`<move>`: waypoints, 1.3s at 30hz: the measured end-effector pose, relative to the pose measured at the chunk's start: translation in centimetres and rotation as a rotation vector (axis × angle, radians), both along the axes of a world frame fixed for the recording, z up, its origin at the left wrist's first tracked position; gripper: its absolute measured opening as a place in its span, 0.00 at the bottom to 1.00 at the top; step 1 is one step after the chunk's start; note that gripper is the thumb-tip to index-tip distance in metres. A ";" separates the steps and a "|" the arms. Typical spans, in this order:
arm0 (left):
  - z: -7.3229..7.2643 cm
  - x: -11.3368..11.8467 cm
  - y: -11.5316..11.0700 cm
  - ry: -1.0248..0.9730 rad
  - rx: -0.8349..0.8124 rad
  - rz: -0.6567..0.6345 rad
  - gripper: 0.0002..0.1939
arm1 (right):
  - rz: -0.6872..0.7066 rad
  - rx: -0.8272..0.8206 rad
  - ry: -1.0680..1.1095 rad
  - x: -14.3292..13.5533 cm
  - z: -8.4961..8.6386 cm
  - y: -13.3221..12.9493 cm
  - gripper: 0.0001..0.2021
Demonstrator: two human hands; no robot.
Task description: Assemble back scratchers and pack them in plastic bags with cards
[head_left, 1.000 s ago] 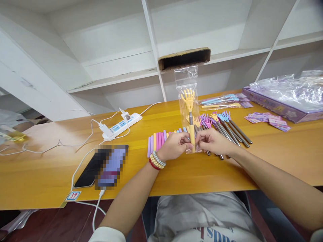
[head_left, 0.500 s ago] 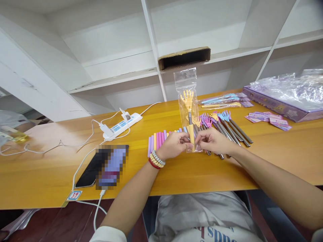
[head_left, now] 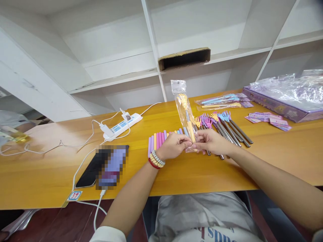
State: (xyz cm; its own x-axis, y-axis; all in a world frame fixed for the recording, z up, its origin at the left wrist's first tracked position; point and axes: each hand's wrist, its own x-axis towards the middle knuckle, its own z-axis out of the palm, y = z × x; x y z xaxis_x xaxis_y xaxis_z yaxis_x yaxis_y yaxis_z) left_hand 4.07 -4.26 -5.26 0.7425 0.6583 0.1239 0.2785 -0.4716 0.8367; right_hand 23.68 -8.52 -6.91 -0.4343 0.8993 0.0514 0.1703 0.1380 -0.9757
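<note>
A yellow back scratcher [head_left: 188, 117] with a hand-shaped head stands tilted left inside a clear plastic bag [head_left: 178, 88]. My left hand [head_left: 176, 145] is closed on the bag's lower end, fingers pinched by the yellow handle. My right hand [head_left: 210, 142] pinches the same lower end from the other side. Behind my left hand lies a row of pink, purple, yellow and blue handle tubes [head_left: 158, 140], partly hidden. Beyond my right hand are several metal rods with coloured hand-shaped heads [head_left: 228, 126], some covered by that hand.
Bagged back scratchers [head_left: 219, 101] lie at the back, near purple printed cards [head_left: 267, 119]. A purple box [head_left: 277, 102] of clear bags stands at the right. To the left are a power strip [head_left: 123, 126], cables and two phones [head_left: 93, 168]. A cardboard box [head_left: 185, 58] sits on the shelf.
The bagged back scratcher has tipped from nearly upright to leaning left, and its top sits lower. My right hand has shifted slightly, its fingers now pressed on the bag's lower end.
</note>
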 end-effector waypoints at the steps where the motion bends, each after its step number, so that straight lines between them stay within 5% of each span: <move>1: 0.0 0.0 0.0 -0.014 -0.049 -0.028 0.10 | 0.012 -0.008 0.025 0.0 0.0 0.0 0.13; 8: 0.5 -0.4 -0.3 -0.155 -0.367 -0.168 0.13 | 0.124 -0.034 0.155 0.2 0.3 -0.2 0.13; 22: 0.1 0.3 -0.1 -0.333 -0.257 0.086 0.21 | 0.092 0.020 0.011 -0.2 0.9 -0.9 0.09; 27: 0.6 0.5 -0.4 -0.351 -0.309 0.089 0.14 | 0.100 -0.002 -0.001 -0.3 0.6 -0.9 0.13; 39: 0.6 0.4 -0.3 -0.256 -0.272 0.133 0.14 | -0.001 0.015 -0.046 -0.1 0.0 -0.3 0.11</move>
